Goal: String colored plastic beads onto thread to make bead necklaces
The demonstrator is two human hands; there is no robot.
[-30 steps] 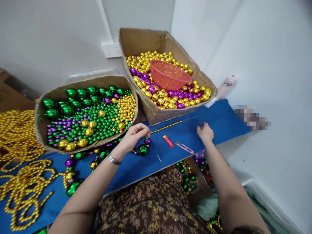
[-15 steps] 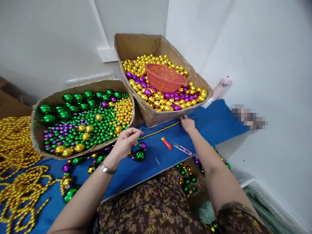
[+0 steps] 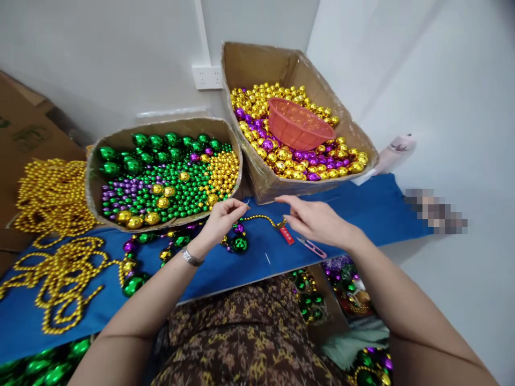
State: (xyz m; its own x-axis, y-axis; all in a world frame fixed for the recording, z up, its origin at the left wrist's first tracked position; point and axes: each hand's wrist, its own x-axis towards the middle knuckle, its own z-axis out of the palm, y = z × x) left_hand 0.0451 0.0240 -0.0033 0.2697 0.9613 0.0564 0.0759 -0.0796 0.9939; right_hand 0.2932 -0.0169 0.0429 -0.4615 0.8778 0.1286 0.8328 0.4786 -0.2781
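Note:
My left hand [image 3: 220, 221] is pinched shut on one end of a thin strand of small gold beads [image 3: 259, 218] that lies slack on the blue table cover [image 3: 225, 268]. My right hand [image 3: 311, 217] hovers over the strand's other end with its fingers spread, beside a red lighter [image 3: 287, 235] and pink thread snips [image 3: 313, 247]. Below my left hand sit a large green bead [image 3: 240, 244] and a purple bead [image 3: 238, 228] of a strung garland.
A cardboard box [image 3: 120, 142] of green, purple and gold beads stands behind my left hand. A second box [image 3: 261, 185] holds gold and purple beads and an orange basket [image 3: 295, 123]. Piles of gold bead strands [image 3: 56, 268] lie at the left. White walls close the corner.
My right hand came back from the strand's far end toward my left hand and opened its fingers. The gold strand, taut before, now lies slack and curved. The view shifted left.

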